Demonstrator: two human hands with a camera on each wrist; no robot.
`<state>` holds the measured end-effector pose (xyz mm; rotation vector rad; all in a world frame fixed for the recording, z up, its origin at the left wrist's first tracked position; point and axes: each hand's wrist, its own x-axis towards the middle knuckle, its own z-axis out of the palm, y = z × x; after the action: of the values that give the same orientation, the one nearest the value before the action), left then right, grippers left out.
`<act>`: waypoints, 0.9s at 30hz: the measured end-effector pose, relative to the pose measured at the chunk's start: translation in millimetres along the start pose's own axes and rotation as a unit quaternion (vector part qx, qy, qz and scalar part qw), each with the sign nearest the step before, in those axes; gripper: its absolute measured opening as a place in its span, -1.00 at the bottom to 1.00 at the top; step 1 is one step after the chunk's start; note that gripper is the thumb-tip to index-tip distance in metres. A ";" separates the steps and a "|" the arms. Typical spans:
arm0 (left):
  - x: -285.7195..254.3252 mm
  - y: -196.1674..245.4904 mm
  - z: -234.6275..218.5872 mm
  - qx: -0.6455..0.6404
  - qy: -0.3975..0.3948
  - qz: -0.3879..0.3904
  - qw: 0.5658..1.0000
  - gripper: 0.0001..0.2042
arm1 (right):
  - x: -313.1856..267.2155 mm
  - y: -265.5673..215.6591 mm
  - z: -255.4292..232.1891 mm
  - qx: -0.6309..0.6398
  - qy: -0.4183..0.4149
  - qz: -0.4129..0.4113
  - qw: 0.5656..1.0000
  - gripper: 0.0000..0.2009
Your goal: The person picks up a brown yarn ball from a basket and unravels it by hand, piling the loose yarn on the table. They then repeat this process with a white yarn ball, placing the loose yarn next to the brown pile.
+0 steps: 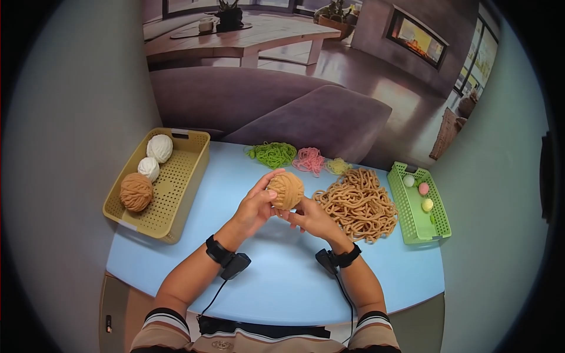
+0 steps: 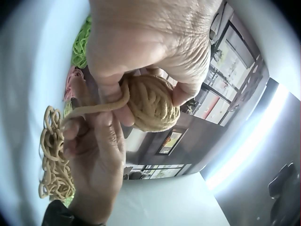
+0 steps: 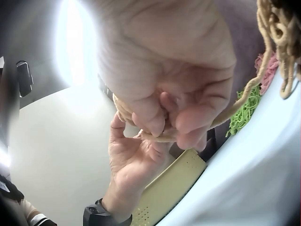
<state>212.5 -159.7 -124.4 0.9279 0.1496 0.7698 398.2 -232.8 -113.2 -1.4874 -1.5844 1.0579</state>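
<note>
A tan ball of yarn (image 1: 286, 190) is held up over the middle of the blue table. My left hand (image 1: 254, 208) grips it, thumb on one side and fingers round the other, as the left wrist view shows. From the ball a thick yarn strand (image 2: 96, 109) runs to my right hand (image 1: 313, 219), whose thumb and fingers pinch it just beside the ball. Past the right hand, the same strand (image 3: 248, 94) trails toward a loose pile of tan yarn (image 1: 360, 207) on the table to the right.
At the left, a yellow basket (image 1: 189, 187) holds two white yarn balls (image 1: 159, 148) and a brown one (image 1: 136, 192). Loose green (image 1: 273, 154), pink (image 1: 309, 160) and pale yellow yarn (image 1: 338, 166) lies along the back. A green basket (image 1: 419, 226) with small balls stands right.
</note>
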 end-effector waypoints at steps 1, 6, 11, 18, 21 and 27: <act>-1.0 1.7 6.9 -0.013 0.005 -0.002 1.000 -0.39 | -0.5 -0.4 -1.4 0.002 -0.016 0.012 1.000 -0.66; 1.7 -11.3 -11.0 -0.003 -0.016 -0.017 1.000 -0.36 | -0.9 15.7 -23.6 0.022 -0.009 0.027 0.999 -0.77; 1.9 -9.7 -9.8 -0.009 0.017 -0.072 0.997 -0.35 | -5.0 8.0 -32.5 0.140 0.146 -0.012 0.979 -0.79; 0.0 -6.3 -7.0 0.091 -0.045 -0.098 0.990 -0.43 | -7.6 7.2 -60.1 0.237 0.330 -0.082 0.910 -0.79; 0.7 -2.9 -12.5 0.094 0.019 -0.089 0.991 -0.46 | -17.3 3.7 -93.5 0.253 0.424 -0.144 0.857 -0.80; 11.8 -13.7 -54.3 -0.050 0.159 -0.033 0.986 -0.43 | -37.3 24.6 -151.4 0.196 0.554 -0.169 0.791 -0.81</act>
<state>205.0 -120.9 -165.7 0.6982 0.4153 0.8531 548.7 -255.6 -71.5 -1.0912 -0.6545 0.1393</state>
